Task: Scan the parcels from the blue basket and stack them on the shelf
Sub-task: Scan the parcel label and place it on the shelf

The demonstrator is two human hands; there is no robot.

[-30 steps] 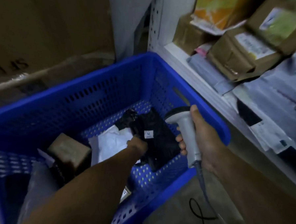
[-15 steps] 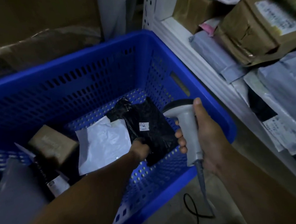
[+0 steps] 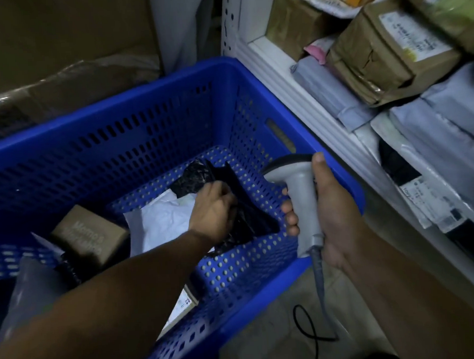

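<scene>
I can read little here. The brown box (image 3: 89,236) near the left side of the blue basket (image 3: 255,76) carries pale lettering on its top, too blurred for me to make out. A small parcel (image 3: 182,308) lying against the basket's near wall shows a white label with dark marks that I cannot read. On the shelf (image 3: 285,83) to the right, the taped cardboard parcel (image 3: 383,59) has a white printed label, and the grey mailers (image 3: 432,163) below it have barcode labels along the shelf's front edge; none of that print is legible.

My left hand (image 3: 214,212) is down inside the basket, fingers curled and pinched into the crumpled black plastic parcel (image 3: 249,220), which lies on the basket floor toward its right wall. The parcel spreads out from under the hand on both sides, partly overlapping the white mailer (image 3: 158,222) beside it.

My right hand (image 3: 334,215) is wrapped tight around the handle of the grey scanner (image 3: 299,192), held over the basket's right rim just beside the black parcel, head tilted down toward it. Its cable (image 3: 319,306) loops onto the floor.
</scene>
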